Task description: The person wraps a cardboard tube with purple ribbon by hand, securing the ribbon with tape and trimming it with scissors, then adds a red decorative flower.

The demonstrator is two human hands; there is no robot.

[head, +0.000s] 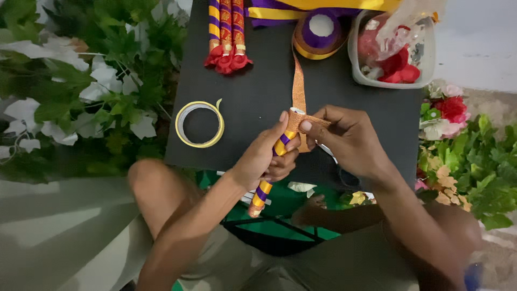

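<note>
My left hand (265, 158) grips a stick (263, 189) wrapped in purple and yellow ribbon, tilted with its top end away from me. My right hand (344, 137) pinches a glittery orange ribbon (298, 89) against the stick's top end, where it is folded over. The orange ribbon runs up the black board (258, 91) to a spool (320, 33) with a purple core. My knees show below the board.
A roll of yellow tape (200, 124) lies left of my hands. Three finished wrapped sticks with red tips (226, 37) lie at the top. A clear tub (393, 48) of red bits stands top right. Artificial leaves and flowers (81, 86) flank both sides.
</note>
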